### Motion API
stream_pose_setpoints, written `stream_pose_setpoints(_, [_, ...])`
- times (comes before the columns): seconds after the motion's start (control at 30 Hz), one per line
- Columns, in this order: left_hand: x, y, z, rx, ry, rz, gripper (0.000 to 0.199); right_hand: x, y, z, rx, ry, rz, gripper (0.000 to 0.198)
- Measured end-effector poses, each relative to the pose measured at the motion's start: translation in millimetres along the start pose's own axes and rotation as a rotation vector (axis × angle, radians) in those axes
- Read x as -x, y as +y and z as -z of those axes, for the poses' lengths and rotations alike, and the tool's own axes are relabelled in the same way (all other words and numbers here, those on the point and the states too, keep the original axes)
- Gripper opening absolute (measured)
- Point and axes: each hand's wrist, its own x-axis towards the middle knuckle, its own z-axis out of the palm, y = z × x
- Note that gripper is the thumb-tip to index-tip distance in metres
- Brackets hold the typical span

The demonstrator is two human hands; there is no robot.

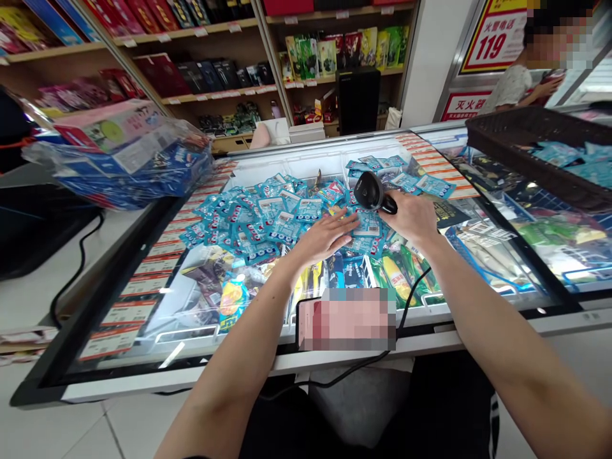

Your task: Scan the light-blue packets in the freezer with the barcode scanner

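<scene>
A black handheld barcode scanner [369,191] is gripped by its handle in my right hand [412,217], its head over the blue packets. My left hand [329,236] lies palm down with its fingers stretched out, touching the right side of the pile of small blue packets [258,220]. One packet [369,224] with a barcode lies between my hands, under the scanner. All of these rest on the glass lid of a display freezer [191,299]. The scanner's black cable [406,306] runs down past the front edge.
A phone [308,325] lies at the freezer's front edge. Plastic-wrapped boxes [134,153] stand at the left, and a brown basket [497,137] with more blue packets at the right. A person [511,86] stands at the back right. Stocked shelves [215,95] line the back.
</scene>
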Motion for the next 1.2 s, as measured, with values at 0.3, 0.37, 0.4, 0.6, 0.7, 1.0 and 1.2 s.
stream_pose_setpoints(0.3, [2.8, -7.2, 1.8, -0.125, 0.151, 0.119, 0.033, -0.6, 0.8, -1.7, -0.013, 0.01, 0.009, 0.043])
stream_pose_setpoints(0.37, [1.9, -6.9, -0.5, -0.117, 0.193, 0.148, 0.033, -0.3, 0.1, -1.7, -0.017, 0.011, 0.015, 0.043])
stream_pose_setpoints(0.4, [0.9, -6.4, -2.3, -0.097, 0.221, 0.162, 0.033, 0.0, -0.3, -1.6, -0.019, 0.01, 0.017, 0.043])
stream_pose_setpoints(0.6, [-6.0, -8.0, -16.5, -0.007, 0.217, 0.26, 0.057, 1.8, -2.4, -2.5, -0.006, 0.007, 0.031, 0.042])
stream_pose_setpoints(0.7, [-5.6, -13.5, -18.3, -0.01, 0.211, 0.287, 0.066, 2.2, -2.2, -3.8, 0.004, 0.005, 0.034, 0.04])
stream_pose_setpoints(1.0, [1.7, -33.5, -12.3, 0.38, 0.641, 0.575, 0.027, 2.8, -4.7, -4.1, -0.012, 0.03, 0.057, 0.044])
stream_pose_setpoints(1.2, [7.1, -42.9, -11.5, 0.621, 0.869, 0.646, 0.036, 7.0, -10.7, 0.7, -0.05, 0.051, 0.188, 0.042])
